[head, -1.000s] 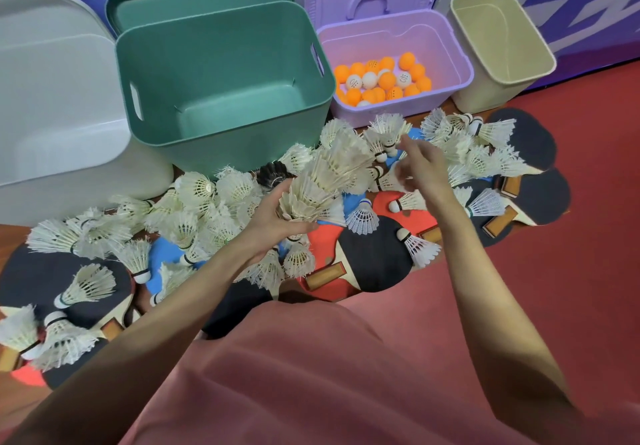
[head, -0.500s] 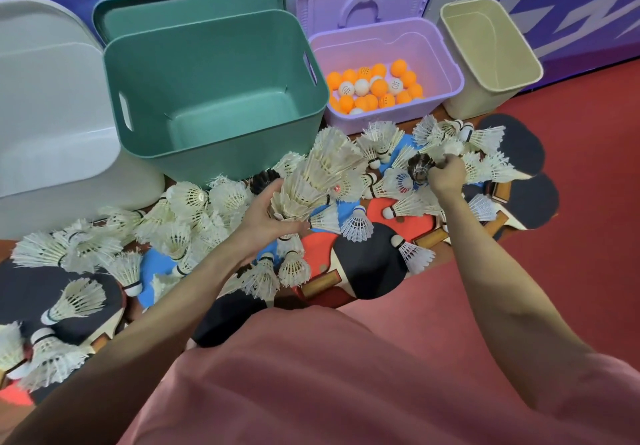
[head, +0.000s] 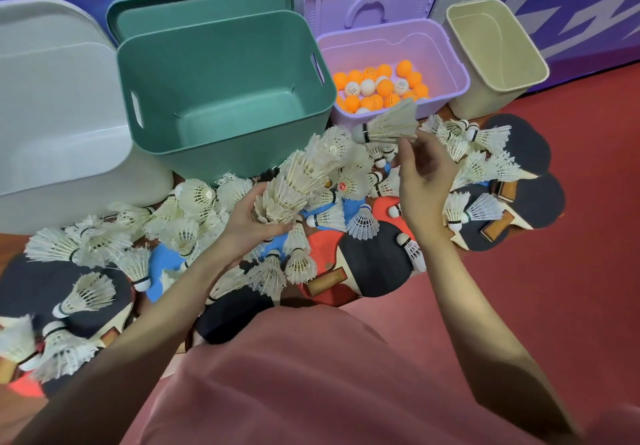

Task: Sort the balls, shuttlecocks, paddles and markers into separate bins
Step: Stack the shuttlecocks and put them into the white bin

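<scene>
Feather and cork make these shuttlecocks almost weightless but easily crushed, so a light grip should suit them. At frame centre the left hand [head: 247, 225] curls round the base of a nested stack of shuttlecocks [head: 298, 181], cork ends down in the palm. The right hand [head: 420, 176] pinches a single shuttlecock [head: 389, 126] by the rim of its feather skirt, just below the purple bin [head: 446, 50] of balls [head: 377, 86]. The teal bin [head: 311, 74], upper centre, holds nothing visible. The cork is likely the safer hold; feathers bend.

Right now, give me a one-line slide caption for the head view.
Left hand holds a nested shuttlecock stack while right hand lifts a shuttlecock; green bin sits empty.
</scene>
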